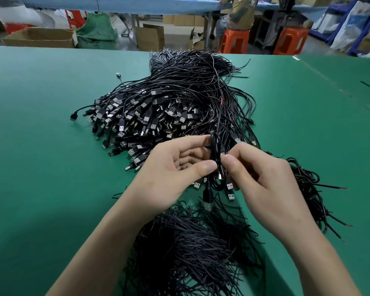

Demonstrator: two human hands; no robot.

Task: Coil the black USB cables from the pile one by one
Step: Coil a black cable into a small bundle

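- I see the cable in hand (214,161) as a narrow upright loop of a few turns, held between both hands above the near edge of the pile (169,107)
- The left hand (175,167) takes the loop from the left; its grip is narrow, thumb and forefinger pinching the strands at mid-height, the other fingers curled loosely behind
- The right hand (263,178) meets it from the right; its grip is likewise narrow, thumb and forefinger tips closed on the same strands, just beside the left thumb
- The USB plug (207,202) of that cable hangs below the loop, silver end down; a loose strand runs up from the loop over the pile; whether it belongs to the same cable I cannot tell
- The pile lies on the green tabletop (41,146), plugs crowded toward me, tails fanning away
- A heap of thin black strands (190,242) lies near me between the forearms; another dark bundle of cables (310,189) lies to the right, behind the right hand
- Beyond the tabletop: a cardboard box (41,37), a green sack (96,30), two orange stools (235,41), a person (241,13) seated at a blue table (137,5)
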